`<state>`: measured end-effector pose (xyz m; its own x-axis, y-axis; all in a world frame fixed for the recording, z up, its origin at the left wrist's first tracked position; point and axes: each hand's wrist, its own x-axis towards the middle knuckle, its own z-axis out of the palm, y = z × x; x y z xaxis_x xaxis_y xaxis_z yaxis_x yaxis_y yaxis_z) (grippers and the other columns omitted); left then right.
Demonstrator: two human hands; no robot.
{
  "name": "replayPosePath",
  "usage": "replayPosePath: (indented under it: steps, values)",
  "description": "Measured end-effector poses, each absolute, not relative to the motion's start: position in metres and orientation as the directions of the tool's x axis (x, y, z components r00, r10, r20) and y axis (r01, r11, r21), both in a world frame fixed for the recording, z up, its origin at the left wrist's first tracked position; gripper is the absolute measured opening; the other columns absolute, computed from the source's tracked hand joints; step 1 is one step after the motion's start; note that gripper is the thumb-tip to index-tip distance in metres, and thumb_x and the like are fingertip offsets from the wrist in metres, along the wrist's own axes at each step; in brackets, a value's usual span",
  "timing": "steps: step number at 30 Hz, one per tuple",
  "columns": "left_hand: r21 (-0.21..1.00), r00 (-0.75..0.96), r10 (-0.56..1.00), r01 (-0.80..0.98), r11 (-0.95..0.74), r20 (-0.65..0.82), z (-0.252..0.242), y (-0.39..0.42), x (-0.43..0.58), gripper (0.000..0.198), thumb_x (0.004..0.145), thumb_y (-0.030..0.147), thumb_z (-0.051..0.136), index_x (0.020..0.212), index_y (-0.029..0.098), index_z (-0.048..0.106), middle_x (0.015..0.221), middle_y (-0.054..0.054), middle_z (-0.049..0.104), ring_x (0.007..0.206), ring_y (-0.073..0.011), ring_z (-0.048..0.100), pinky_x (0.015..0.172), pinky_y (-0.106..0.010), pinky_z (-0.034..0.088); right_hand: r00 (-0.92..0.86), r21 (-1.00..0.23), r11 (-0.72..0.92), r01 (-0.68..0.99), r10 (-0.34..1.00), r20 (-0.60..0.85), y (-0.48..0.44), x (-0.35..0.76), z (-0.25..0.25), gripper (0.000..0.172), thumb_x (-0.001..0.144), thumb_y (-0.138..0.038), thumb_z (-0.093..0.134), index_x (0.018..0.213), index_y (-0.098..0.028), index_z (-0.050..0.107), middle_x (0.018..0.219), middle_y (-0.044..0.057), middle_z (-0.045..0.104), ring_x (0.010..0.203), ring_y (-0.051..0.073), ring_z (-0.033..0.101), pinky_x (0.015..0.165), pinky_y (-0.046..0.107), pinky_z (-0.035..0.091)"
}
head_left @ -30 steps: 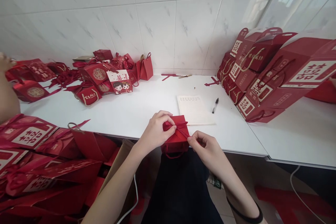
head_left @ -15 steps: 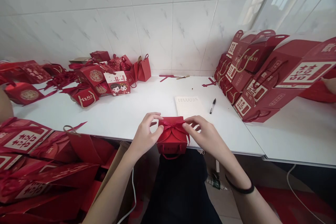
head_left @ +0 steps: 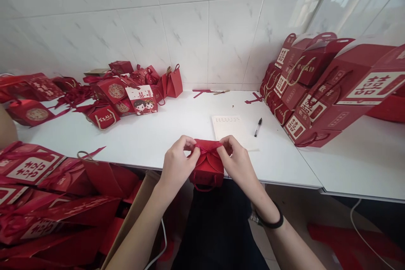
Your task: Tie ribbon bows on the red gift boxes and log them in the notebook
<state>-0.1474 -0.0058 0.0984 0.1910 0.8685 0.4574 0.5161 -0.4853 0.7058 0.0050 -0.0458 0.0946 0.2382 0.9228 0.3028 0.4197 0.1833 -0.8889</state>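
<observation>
A small red gift box [head_left: 207,164] with curved flaps sits at the near edge of the white table [head_left: 177,130]. A thin red ribbon [head_left: 205,149] crosses its top. My left hand [head_left: 177,165] pinches the ribbon on the box's left side. On the right side, my right hand [head_left: 236,161] pinches the other part of the ribbon. Both hands are closed and press close against the box. A black band circles my right wrist.
A lined notepad [head_left: 234,131] and a black pen [head_left: 258,126] lie just behind the box. Piles of red gift boxes and bags sit at the back left [head_left: 126,93], along the right [head_left: 319,88] and near left [head_left: 38,185]. Loose ribbons [head_left: 207,91] lie by the tiled wall.
My right hand has moved from the box's near right corner up to its top, and both hands have drawn together on the ribbon. The box has barely shifted.
</observation>
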Motion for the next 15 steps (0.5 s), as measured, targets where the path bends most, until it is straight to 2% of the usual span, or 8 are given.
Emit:
replayPosePath:
  steps: [4,8,10,12,15]
  values:
    - [0.702,0.229,0.876,0.527,-0.478,0.424,0.106,-0.010,-0.147,0.006,0.074,0.019,0.053,0.072,0.021,0.047,0.067,0.003,0.058,0.064,-0.0121,0.059,0.067,-0.026,0.049,0.269,-0.867,0.172,0.468,0.907,0.325,-0.045,0.004,0.092,0.008,0.079,-0.026,0.044,0.073,-0.021,0.044,0.065,-0.002,0.053,0.059,0.015,0.049,0.057,0.027,0.037]
    - [0.696,0.267,0.860,0.507,-0.509,0.435,0.108,-0.012,-0.151,0.003,0.077,0.021,0.052,0.075,0.020,0.051,0.072,0.001,0.061,0.069,-0.0128,0.060,0.069,-0.026,0.049,0.274,-0.860,0.172,0.481,0.902,0.333,-0.044,0.003,0.089,0.001,0.075,-0.022,0.045,0.075,-0.021,0.045,0.063,-0.003,0.051,0.057,0.015,0.048,0.055,0.026,0.037]
    - [0.661,0.260,0.846,0.532,-0.528,0.466,0.105,-0.012,-0.151,0.004,0.079,0.021,0.051,0.076,0.019,0.053,0.074,0.000,0.062,0.069,-0.0131,0.061,0.070,-0.027,0.049,0.266,-0.852,0.183,0.491,0.899,0.347,-0.045,0.003,0.088,0.004,0.074,-0.020,0.046,0.078,-0.021,0.046,0.063,-0.003,0.051,0.058,0.015,0.048,0.056,0.026,0.038]
    - [0.623,0.252,0.825,0.555,-0.551,0.505,0.102,-0.010,-0.151,0.004,0.079,0.020,0.050,0.077,0.019,0.054,0.076,0.000,0.062,0.069,-0.0130,0.062,0.070,-0.027,0.050,0.267,-0.816,0.223,0.534,0.871,0.413,-0.047,0.003,0.089,0.008,0.074,-0.019,0.047,0.082,-0.020,0.048,0.070,0.000,0.053,0.064,0.016,0.050,0.059,0.028,0.040]
    - [0.574,0.240,0.787,0.570,-0.588,0.568,0.097,-0.008,-0.150,0.004,0.079,0.017,0.051,0.078,0.019,0.055,0.074,0.001,0.063,0.067,-0.0124,0.062,0.068,-0.026,0.051,0.243,-0.691,0.327,0.645,0.769,0.591,-0.051,0.002,0.096,0.013,0.077,-0.020,0.049,0.090,-0.019,0.053,0.087,0.006,0.054,0.081,0.020,0.051,0.071,0.033,0.042]
